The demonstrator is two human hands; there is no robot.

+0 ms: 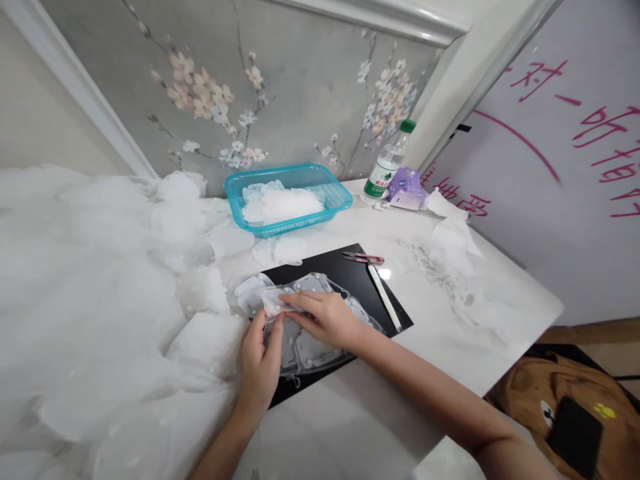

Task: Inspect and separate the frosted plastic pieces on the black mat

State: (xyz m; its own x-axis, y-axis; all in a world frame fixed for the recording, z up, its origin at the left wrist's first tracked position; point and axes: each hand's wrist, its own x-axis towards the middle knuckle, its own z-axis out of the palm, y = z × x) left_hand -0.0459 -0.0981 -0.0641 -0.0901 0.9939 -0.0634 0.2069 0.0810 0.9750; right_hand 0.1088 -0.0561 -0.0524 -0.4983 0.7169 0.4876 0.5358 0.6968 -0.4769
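My left hand (261, 363) pinches the near edge of a sheer white fabric piece (271, 299) between thumb and fingers. From the right, my right hand (327, 317) has its fingers closed on the same piece, close to the left fingertips. Small white bead-like dots show on the sheer material. Beneath the hands, more sheer pieces (310, 350) with such dots overlap on a black board (330, 261). Pink-handled thread snips (370, 258) rest at the board's far corner. A slim white stick (384, 297), maybe a pen, lies along its right edge.
Piles of white sheer fabric (90, 300) cover the table's left side. Behind the board stands a blue plastic basket (290, 229) holding white pieces. A green-capped bottle (383, 170), a purple packet (406, 189) and white scraps (453, 243) are farther right. A brown bag (540, 387) sits beyond the table edge.
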